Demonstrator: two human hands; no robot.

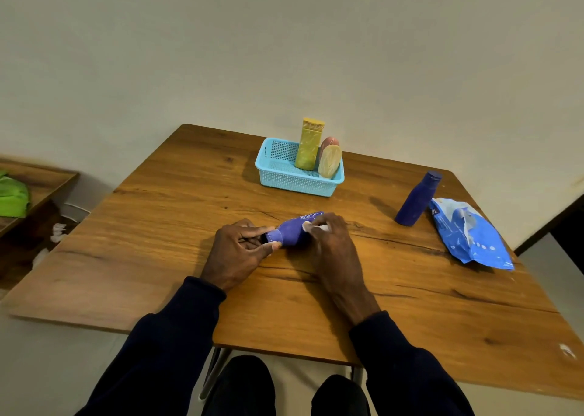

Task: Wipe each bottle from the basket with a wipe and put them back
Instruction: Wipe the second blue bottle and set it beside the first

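Observation:
A purple bottle [292, 230] lies on its side above the middle of the wooden table [189, 273]. My left hand [240, 251] pinches its cap end between thumb and fingers. My right hand [331, 241] holds a white wipe [316, 227] against the bottle's body, fingers curled over it. A light blue basket [278, 175] stands at the back of the table with a tall yellow bottle [309, 145], a cream bottle [329, 162] and a reddish bottle [330, 141] behind it. A dark blue bottle [417, 199] stands upright at the right.
A blue pack of wipes [467, 233] lies at the right edge of the table, next to the dark blue bottle. A low wooden shelf [41, 181] with a green cloth [12, 196] is at the left. The wall is right behind the table.

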